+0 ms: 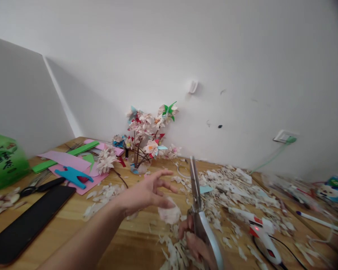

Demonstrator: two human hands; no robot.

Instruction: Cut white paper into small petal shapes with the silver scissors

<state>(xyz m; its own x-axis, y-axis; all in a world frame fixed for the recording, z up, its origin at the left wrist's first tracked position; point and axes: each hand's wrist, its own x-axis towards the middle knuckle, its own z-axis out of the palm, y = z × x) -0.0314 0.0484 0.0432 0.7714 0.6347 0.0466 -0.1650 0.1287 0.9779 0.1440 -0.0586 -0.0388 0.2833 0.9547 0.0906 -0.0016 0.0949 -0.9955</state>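
My left hand (148, 193) reaches over the middle of the table with its fingers spread. Just below its thumb is a pale, rounded, petal-like piece (169, 212); whether the thumb touches it I cannot tell. My right hand (195, 240) is closed around scissors (198, 202) with silvery handles, the blades pointing up and away from me. Under and beside the right hand lie curled off-white scraps (173, 253). A small heap of pale petals (108, 197) rests left of my left wrist.
Handmade flowers (149, 131) stand in a clear vase by the wall. Pink and green paper (70, 159), a blue tool (74, 176), black-handled scissors (42, 187) and a black phone (30, 225) lie left. Right are many scraps (228, 183) and a glue gun (260, 232) with its cord.
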